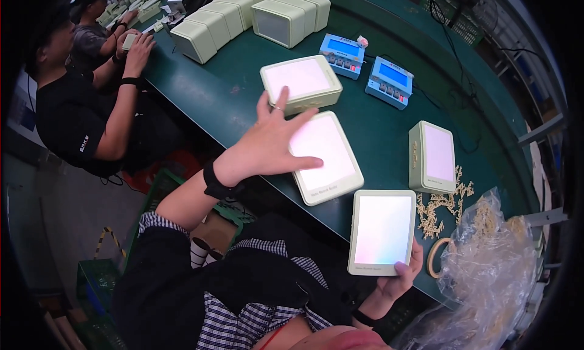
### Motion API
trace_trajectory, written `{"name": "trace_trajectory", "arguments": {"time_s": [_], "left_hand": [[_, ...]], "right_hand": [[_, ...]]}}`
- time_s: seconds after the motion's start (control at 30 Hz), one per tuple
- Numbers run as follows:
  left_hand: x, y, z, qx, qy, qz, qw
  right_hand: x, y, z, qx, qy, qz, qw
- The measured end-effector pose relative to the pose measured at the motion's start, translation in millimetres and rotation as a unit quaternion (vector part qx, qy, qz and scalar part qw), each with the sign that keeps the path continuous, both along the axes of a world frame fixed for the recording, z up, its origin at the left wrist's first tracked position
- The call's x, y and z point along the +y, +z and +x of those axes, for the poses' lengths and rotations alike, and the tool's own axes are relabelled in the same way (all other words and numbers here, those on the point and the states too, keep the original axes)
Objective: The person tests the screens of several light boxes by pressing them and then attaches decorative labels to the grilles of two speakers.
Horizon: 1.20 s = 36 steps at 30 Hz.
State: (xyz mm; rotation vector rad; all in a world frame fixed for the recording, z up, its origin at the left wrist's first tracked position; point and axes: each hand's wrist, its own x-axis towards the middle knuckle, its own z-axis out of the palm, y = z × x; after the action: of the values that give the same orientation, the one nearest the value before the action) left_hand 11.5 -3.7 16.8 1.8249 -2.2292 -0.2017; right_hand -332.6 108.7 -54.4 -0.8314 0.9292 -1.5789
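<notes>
My right hand [399, 282] grips the lower right corner of a cream tablet-like device [383, 228], its glowing white screen facing up and its thumb on the screen's lower edge. My left hand [264, 144] is spread open over two similar lit devices. Its thumb rests over the screen of the nearer one [331, 158], which lies tilted at the table edge. One fingertip overlaps the screen of the farther one [307, 76]; whether it presses there I cannot tell. Another lit device [435, 155] sits to the right, with its thick side showing.
The green table [225, 100] carries rows of cream devices [213, 27] at the back and two blue control boxes [389, 82]. To the right are small beige pieces [431, 219], a tape roll [436, 259] and a clear plastic bag [486, 277]. Co-workers [79, 94] sit at left.
</notes>
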Motion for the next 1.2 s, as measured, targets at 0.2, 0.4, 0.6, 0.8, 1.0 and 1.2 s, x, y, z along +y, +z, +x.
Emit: {"name": "trace_trajectory", "arguments": {"time_s": [0.2, 0.4, 0.6, 0.8, 1.0, 1.2], "left_hand": [[-8, -4, -37, -0.027, -0.084, -0.064, 0.994], [-19, -7, -65, -0.066, -0.167, -0.155, 0.972], [-26, -4, -84, -0.092, -0.211, -0.139, 0.963], [-7, -2, -100, -0.136, -0.152, -0.146, 0.968], [-6, 1, -82, -0.152, -0.102, -0.103, 0.978], [6, -3, -13, -0.053, -0.137, -0.143, 0.979]], "right_hand": [[21, -4, -19, -0.068, -0.026, 0.004, 0.997], [38, 13, -30, -0.116, -0.074, 0.03, 0.99], [41, 37, -7, -0.085, -0.284, 0.133, 0.946], [37, 17, -40, -0.265, -0.042, 0.068, 0.961], [32, 18, -27, -0.278, -0.027, 0.056, 0.959], [31, 17, -25, -0.29, 0.001, 0.04, 0.956]]}}
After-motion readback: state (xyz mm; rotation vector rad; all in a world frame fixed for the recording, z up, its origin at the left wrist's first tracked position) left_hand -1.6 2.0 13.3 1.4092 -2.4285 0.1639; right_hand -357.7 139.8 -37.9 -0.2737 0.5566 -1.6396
